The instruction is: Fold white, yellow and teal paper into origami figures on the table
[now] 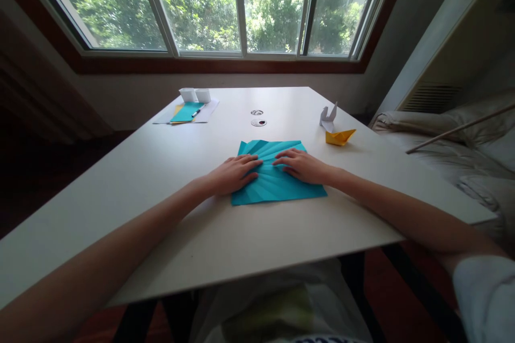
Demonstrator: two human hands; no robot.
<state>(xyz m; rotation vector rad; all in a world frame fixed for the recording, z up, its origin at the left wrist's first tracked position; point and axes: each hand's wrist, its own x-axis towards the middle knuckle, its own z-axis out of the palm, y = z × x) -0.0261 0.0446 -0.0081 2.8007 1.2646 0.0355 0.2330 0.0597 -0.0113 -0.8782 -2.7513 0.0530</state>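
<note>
Both hands, left hand [233, 174] and right hand [302, 165], press flat, ungripping, on the creased teal paper [277, 187], bare table [140, 171] around.

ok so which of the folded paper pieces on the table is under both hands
The teal pleated sheet: left hand and right hand lie flat on it. The yellow boat and white figure sit untouched, farther right.

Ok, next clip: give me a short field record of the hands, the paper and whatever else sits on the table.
left hand: flat, open, pressing on teal pleated paper
right hand: flat, open, on the same sheet
surface: white table
right of sheet: yellow paper boat, white folded figure
far left: paper stack with pen, two white cups
beyond: window
</note>
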